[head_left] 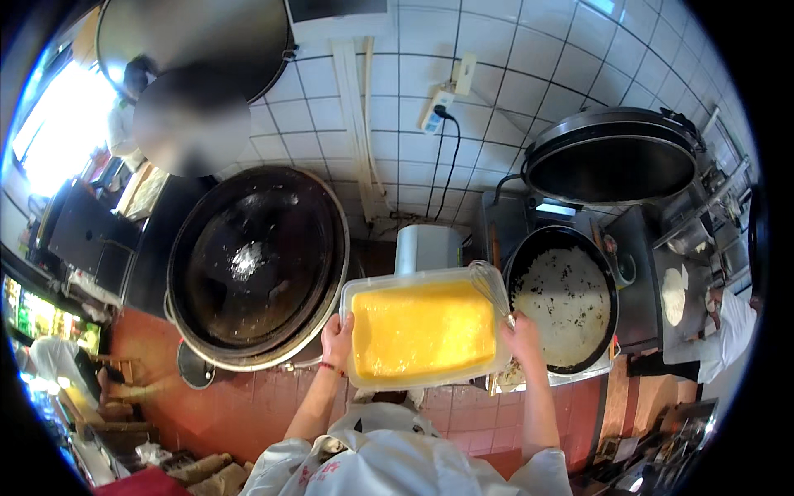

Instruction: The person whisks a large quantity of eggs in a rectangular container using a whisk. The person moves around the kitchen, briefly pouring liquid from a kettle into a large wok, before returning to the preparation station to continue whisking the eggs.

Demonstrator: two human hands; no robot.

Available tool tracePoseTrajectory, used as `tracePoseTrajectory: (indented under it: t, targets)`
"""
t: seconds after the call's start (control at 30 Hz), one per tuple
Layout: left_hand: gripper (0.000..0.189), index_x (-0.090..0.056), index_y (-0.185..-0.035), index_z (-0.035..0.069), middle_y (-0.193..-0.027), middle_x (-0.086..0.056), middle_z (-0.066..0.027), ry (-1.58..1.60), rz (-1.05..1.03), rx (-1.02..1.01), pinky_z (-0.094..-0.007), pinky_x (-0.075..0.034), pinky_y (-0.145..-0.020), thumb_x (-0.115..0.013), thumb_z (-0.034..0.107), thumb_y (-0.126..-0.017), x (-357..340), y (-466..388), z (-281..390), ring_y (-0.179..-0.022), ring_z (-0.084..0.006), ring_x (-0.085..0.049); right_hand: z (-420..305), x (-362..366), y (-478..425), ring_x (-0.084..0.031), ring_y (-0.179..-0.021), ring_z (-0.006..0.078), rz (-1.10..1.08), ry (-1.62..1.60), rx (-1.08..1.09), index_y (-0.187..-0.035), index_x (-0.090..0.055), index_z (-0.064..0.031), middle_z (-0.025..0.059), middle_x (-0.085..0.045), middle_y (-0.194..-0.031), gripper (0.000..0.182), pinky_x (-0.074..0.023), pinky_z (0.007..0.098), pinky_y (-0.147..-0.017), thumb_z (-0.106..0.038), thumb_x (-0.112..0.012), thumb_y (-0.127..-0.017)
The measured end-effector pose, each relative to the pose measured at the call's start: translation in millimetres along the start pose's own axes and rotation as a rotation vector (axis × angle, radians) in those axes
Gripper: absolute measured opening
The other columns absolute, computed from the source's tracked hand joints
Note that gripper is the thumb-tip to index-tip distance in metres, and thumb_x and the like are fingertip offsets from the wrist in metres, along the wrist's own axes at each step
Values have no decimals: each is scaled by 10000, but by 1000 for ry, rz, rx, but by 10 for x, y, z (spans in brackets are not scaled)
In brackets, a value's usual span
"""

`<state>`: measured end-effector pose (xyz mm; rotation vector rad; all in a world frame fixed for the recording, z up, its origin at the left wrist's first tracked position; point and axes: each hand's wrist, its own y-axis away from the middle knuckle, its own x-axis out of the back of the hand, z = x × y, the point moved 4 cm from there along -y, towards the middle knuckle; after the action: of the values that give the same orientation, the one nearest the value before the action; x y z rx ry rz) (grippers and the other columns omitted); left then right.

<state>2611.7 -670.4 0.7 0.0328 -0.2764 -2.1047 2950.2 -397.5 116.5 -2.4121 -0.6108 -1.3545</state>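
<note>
Between my two hands is a rectangular translucent plastic tub (397, 383) of yellow liquid (425, 328) that looks like beaten egg. My left hand (337, 341) grips the tub's left side. On the right side, my right hand (520, 335) holds the tub's edge together with the handle of a wire whisk (491, 288). The whisk's wires lean over the tub's far right corner. To the left stands a large round griddle (260, 260) with a dark, shiny surface. At the right is a round black pan (561, 304) with a pale, dark-flecked bottom.
A raised round lid (611, 164) stands behind the pan. Behind the tub is a white box-shaped unit (428, 245). A power strip (438, 110) with a black cord hangs on the tiled wall. A bucket (195, 366) sits beside the griddle. Other people (735, 328) are at the right and left.
</note>
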Motion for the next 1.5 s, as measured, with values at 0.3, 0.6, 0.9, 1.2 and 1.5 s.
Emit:
tracePoseTrajectory:
  t: [0.3, 0.6, 0.9, 1.2, 1.5]
  targets:
    - [183, -611, -921, 22, -823, -606, -6, 227, 39, 162, -298, -447, -704, -578, 198, -955, 0, -65, -194, -787, -110, -516, -1138, 316, 341, -645, -768, 349, -469, 103, 62, -1100, -491, -130, 156, -649, -818, 262, -493, 464, -666, -306, -560, -918]
    - [205, -600, -930, 0, -844, -633, -18, 128, -105, 38, -266, -462, -669, -561, 198, -969, -72, -221, -84, -769, -96, -561, -1109, -839, 207, -657, -735, 341, -165, 272, 146, -1036, -503, -6, 214, -642, -842, 210, -526, 446, -617, -170, -489, -905]
    - [258, -477, -792, 35, -730, -544, -4, 252, -131, 31, -269, -431, -553, -528, 190, -992, -225, 77, 337, -615, -91, -469, -1393, -593, 390, -685, -833, 328, -265, 393, -202, -1074, -515, -22, 195, -677, -921, 228, -543, 451, -655, -153, -451, -899]
    - [257, -514, -815, 64, -845, -561, -58, 645, -159, 145, -339, -468, -685, -565, 279, -947, -415, -229, -376, -709, -205, -483, -1091, -616, 635, -693, -842, 308, -224, 515, -277, -1019, -677, -72, 130, -708, -939, 267, -545, 426, -726, -197, -470, -905]
    - [469, -452, -704, -3, -599, -437, -149, -110, 43, -39, -431, -355, -552, -613, 394, -895, -82, -28, 155, -552, -293, -401, -1252, -510, 383, -639, -904, 350, -354, 216, -151, -958, -637, -78, 183, -666, -956, 376, -493, 474, -796, -375, -406, -954]
